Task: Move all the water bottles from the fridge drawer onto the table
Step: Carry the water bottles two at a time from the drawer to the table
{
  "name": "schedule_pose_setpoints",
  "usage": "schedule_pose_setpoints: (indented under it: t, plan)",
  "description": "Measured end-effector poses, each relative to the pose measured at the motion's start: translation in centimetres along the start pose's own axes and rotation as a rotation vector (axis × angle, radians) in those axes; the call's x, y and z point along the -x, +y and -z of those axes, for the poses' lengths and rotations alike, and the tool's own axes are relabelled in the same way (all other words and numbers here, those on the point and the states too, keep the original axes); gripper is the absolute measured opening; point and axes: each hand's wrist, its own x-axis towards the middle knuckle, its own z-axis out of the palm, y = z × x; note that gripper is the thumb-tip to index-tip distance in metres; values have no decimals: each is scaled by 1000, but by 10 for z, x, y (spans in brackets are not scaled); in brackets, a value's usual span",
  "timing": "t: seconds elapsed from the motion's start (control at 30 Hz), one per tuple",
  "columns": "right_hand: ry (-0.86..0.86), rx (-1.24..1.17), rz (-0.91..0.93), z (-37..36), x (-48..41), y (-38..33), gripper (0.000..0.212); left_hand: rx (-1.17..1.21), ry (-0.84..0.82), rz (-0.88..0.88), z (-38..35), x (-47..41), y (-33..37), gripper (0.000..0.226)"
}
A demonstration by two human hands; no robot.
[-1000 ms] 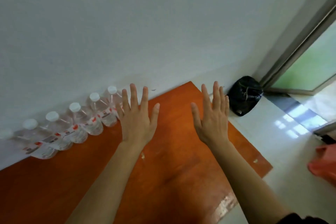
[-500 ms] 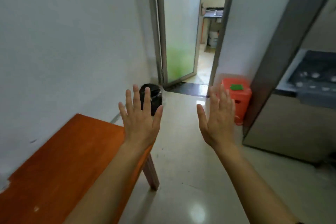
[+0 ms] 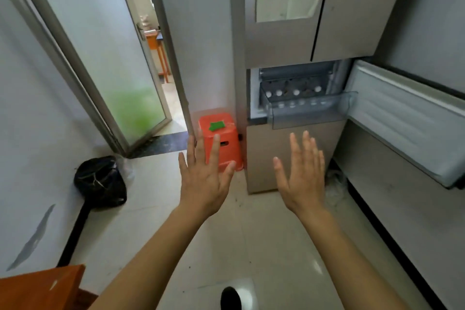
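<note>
The fridge (image 3: 281,43) stands ahead on the right with its lower door (image 3: 407,118) swung open. A clear fridge drawer (image 3: 309,112) is pulled out, and white caps of several water bottles (image 3: 295,92) show inside it. My left hand (image 3: 205,175) and my right hand (image 3: 303,175) are both raised in front of me with fingers spread and nothing in them, well short of the drawer. Only a corner of the orange table (image 3: 42,287) shows at the bottom left.
An orange plastic stool (image 3: 227,143) stands beside the fridge's left side. A black bag (image 3: 100,182) lies on the floor by the left wall. A frosted glass door (image 3: 100,58) stands open to another room. Pale tiled floor (image 3: 264,246) lies between me and the fridge.
The view has swung right from the table with its row of bottles, past the doorway, to face the open fridge. Both hands stay raised and empty.
</note>
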Motion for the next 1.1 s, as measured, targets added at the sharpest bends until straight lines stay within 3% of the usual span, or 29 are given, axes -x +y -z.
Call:
schedule_pose_setpoints:
  t: [0.2, 0.6, 0.93, 1.1]
  plan:
    - [-17, 85, -48, -23, -87, 67, 75, 6, -58, -66, -75, -122, 35, 74]
    - [-5, 127, -223, -36, -257, 185, 69, 66, -218, -226, -148, -322, 129, 68]
    - [-178, 34, -251, -96, -377, 320, 63, 7, -393, -118, -265, -434, 191, 71]
    - [-298, -13, -173, -125, -445, 372, 56, -41, -454, -49, -305, -481, 214, 70]
